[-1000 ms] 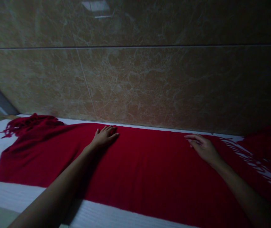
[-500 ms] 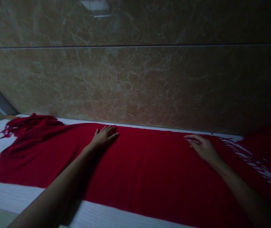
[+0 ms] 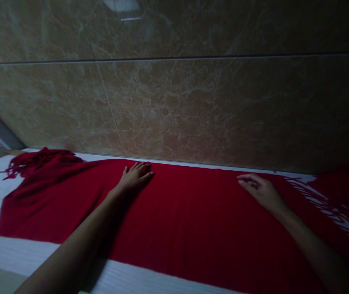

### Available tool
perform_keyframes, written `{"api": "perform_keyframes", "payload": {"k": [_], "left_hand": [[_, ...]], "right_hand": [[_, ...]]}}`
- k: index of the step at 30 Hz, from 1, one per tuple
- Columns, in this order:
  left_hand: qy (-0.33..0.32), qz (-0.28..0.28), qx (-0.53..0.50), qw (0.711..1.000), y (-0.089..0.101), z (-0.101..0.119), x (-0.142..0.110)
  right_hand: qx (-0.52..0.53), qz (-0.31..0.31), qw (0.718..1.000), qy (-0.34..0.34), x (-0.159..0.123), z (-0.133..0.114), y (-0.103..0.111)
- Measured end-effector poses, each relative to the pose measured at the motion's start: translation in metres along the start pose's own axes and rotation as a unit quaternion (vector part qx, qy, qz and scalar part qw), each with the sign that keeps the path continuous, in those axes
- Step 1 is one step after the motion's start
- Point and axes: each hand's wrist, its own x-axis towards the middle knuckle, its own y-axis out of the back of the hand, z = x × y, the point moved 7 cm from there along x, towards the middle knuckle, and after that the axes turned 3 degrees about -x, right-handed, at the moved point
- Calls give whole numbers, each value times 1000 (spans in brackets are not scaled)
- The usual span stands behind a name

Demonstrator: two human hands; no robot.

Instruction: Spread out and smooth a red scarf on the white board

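Note:
A wide red scarf (image 3: 211,220) with fringed ends lies spread along a white surface. My left hand (image 3: 135,174) rests flat on it near the far edge, fingers stretched and slightly apart. Farther right, my right hand (image 3: 258,190) is at the cloth near the same edge. Its fingers are curled, with the thumb and index fingertips close together. Whether a bit of cloth is pinched between them is hidden. At the far left the scarf bunches up into a fringed heap (image 3: 47,157).
The white tabletop (image 3: 137,272) shows along the front. A brown marble-tiled wall (image 3: 168,110) stands right behind it. More dark red cloth (image 3: 345,188) lies at the right beyond the white gap with fringe strands. A grey post (image 3: 1,126) is at the left.
The thumb of my right hand has shifted slightly, so a gap inside the curled fingers shows more. My left hand stays in place, and the view has moved a touch.

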Motion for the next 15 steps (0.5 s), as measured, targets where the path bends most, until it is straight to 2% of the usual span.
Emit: {"api": "perform_keyframes", "payload": {"k": [15], "left_hand": [[0, 2, -6, 1000, 1, 4, -5]], "right_hand": [[4, -8, 1000, -18, -3, -4, -4]]}}
